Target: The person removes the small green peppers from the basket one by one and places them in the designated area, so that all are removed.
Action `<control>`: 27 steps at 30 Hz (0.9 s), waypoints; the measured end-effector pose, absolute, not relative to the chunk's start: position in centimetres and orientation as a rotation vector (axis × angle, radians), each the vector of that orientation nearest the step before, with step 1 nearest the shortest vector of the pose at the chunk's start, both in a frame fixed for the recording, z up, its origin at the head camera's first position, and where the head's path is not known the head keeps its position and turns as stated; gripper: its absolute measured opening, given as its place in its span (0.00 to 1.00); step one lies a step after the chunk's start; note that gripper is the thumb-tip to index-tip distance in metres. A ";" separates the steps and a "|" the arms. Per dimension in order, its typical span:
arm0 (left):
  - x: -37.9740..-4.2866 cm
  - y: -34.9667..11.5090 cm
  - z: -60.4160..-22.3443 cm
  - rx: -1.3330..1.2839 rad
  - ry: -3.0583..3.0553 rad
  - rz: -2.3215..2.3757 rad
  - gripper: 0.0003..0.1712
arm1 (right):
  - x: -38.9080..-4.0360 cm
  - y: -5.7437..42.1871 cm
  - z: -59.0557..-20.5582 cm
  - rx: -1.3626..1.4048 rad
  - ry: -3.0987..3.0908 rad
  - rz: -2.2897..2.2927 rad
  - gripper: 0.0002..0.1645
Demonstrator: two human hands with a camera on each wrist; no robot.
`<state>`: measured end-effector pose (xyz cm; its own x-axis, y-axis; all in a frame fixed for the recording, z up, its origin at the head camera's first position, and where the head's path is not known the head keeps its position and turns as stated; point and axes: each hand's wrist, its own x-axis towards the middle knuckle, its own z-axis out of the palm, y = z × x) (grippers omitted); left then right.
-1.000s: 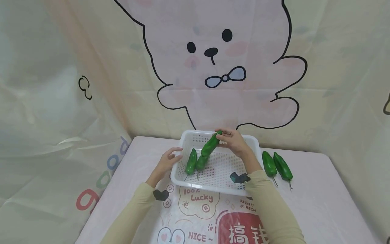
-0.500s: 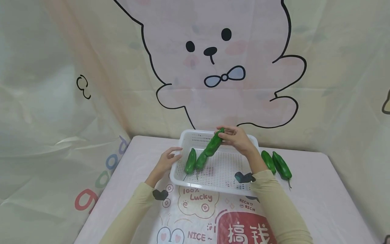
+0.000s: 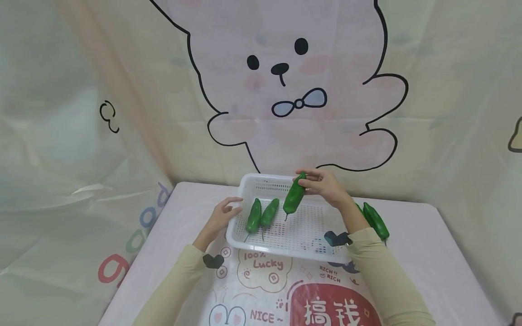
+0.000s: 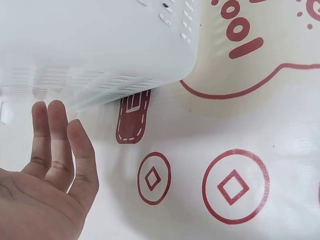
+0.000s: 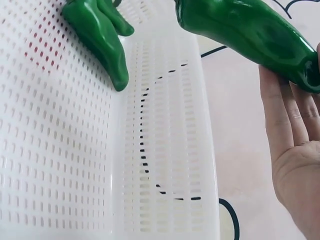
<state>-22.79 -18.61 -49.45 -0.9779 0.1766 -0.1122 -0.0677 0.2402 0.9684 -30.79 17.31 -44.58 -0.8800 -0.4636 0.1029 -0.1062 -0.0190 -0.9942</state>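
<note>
My right hand point(image 3: 326, 186) pinches a green pepper point(image 3: 294, 195) by its tip end, holding it over the white perforated basket point(image 3: 303, 228) with the stem pointing down. In the right wrist view the same pepper point(image 5: 250, 35) lies across the fingertips, outside the basket's rim. Two more green peppers, one farther left point(image 3: 253, 216) and one beside it point(image 3: 269, 213), lie in the basket's left part. At the left side of the basket is my left hand point(image 3: 220, 217), its fingers extended. The left wrist view shows those fingers point(image 4: 57, 135) close against the basket's outer wall; contact is unclear.
Right of the basket, a green pepper point(image 3: 376, 221) lies on the table, with another point(image 3: 360, 209) mostly hidden behind my right forearm. A printed cloth point(image 3: 265, 290) covers the table. A bear-patterned curtain point(image 3: 285, 145) hangs close behind the basket.
The held pepper has moved right, away from the two in the basket, and its stem now hangs in view. My right arm has shifted right. The left hand stays put.
</note>
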 end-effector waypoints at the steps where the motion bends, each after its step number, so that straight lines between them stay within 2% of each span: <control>1: -22.8 -18.6 -49.5 0.107 2.313 1.821 0.24 | -30.8 17.5 -44.6 -0.600 1.996 -1.983 0.26; 11: -24.6 -19.2 -53.2 0.085 2.337 1.845 0.25 | -30.0 19.6 -44.0 -0.588 2.055 -1.951 0.27; 20: -24.6 -19.3 -53.7 0.069 2.359 1.844 0.24 | -29.4 21.8 -43.8 -0.558 2.107 -1.966 0.27; 27: -24.7 -19.3 -53.8 0.071 2.350 1.844 0.24 | -29.1 23.8 -43.2 -0.569 2.143 -2.012 0.23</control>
